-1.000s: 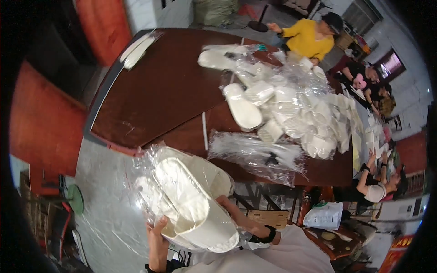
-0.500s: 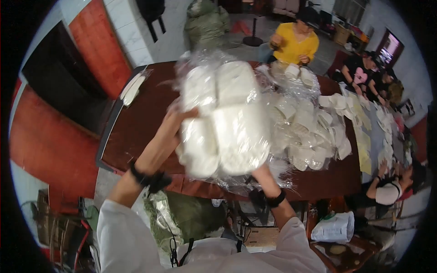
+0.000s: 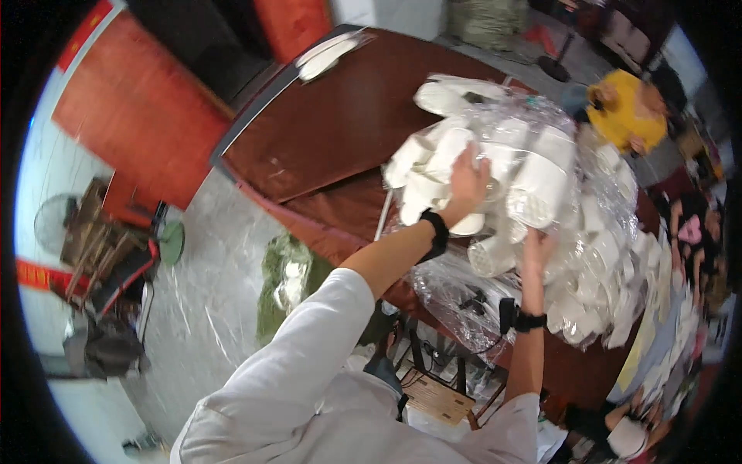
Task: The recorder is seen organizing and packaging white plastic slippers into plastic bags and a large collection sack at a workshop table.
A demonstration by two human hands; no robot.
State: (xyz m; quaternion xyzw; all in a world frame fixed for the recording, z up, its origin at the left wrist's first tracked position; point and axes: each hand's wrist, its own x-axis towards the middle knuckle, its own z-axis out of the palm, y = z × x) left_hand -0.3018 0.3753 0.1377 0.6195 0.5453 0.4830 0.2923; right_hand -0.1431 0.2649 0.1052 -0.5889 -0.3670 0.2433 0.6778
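Your left hand [image 3: 468,182] lies flat on top of the bag [image 3: 495,166], fingers spread wide and pressing down. Your right hand [image 3: 535,249] is under the bag's near side, fingers open and cupped against the plastic. The bag sits over the near edge of the table [image 3: 332,124], on top of a pile [image 3: 610,255] of more white pieces in plastic.

The bag is clear, thin plastic stuffed with white shoe parts. It looks big but light, and soft and lumpy, so it will sag and change shape. The plastic looks shiny and will likely slip in your hands. It could tear if you pull at one spot.

Hold it like a big pillow: one hand under, one hand on top or at the side. Grip the lumps inside, not just the loose plastic.
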